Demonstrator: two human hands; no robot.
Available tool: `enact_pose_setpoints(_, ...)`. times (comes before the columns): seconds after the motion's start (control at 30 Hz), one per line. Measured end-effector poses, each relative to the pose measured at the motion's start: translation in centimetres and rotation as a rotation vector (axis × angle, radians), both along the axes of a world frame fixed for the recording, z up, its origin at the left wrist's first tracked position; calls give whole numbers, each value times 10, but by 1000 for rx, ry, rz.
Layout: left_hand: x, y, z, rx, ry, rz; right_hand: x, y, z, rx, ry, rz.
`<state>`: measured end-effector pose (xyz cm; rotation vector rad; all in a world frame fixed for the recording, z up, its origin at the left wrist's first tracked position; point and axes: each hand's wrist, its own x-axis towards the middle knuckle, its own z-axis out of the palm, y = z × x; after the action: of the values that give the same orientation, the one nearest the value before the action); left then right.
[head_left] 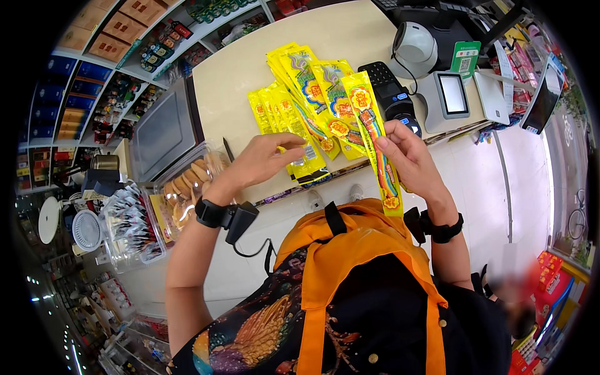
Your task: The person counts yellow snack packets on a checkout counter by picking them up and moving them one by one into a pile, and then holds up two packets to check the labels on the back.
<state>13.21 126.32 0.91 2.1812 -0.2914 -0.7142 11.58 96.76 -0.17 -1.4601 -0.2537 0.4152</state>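
Observation:
My right hand (409, 157) pinches a long, narrow yellow candy packet (375, 145) with a rainbow strip printed on it, held upright at the counter's front edge. My left hand (267, 159) hovers over the counter, fingers loosely bent and apart, with nothing in them. Its fingertips are close to a yellow packet (305, 150) showing a barcode; whether they touch it I cannot tell. Several more yellow candy packets (306, 72) lie in overlapping piles on the cream counter (240, 72) beyond both hands.
Right of the packets are a black keypad device (386, 90), a white scanner (415, 47) and a small screen terminal (451, 94). At left stand a grey lidded bin (164, 134), a clear tub of baked goods (187, 187) and a box of small sachets (132, 222). A pen (229, 150) lies near my left hand.

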Motion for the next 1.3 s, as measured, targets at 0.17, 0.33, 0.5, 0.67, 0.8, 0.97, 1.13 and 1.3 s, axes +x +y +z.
enact_pose_setpoints(0.17,-17,-49,-9,-740,402,245,-1,8,-7,-18,51,52)
enact_pose_setpoints(0.33,-18,-59,-17,-1122,510,473,0,8,-14,-106,-243,26)
enact_pose_setpoints(0.5,-23,-53,-22,-1157,418,582,6,-9,-7,-33,-67,-128)
enact_pose_setpoints(0.67,-25,-61,-22,-1131,405,609,5,-11,-1,-7,0,-156)
enact_pose_setpoints(0.8,-24,-74,-18,-1157,424,609,-2,3,1,-177,-11,-164)
enact_pose_setpoints(0.97,-25,-83,-15,-1184,440,586,-5,10,5,-407,-80,-137)
enact_pose_setpoints(1.13,-23,-89,-8,-1185,422,561,-12,18,-3,-385,-229,-160)
enact_pose_setpoints(1.3,-17,-72,-21,-1213,366,668,-10,-7,3,-375,-52,-148)
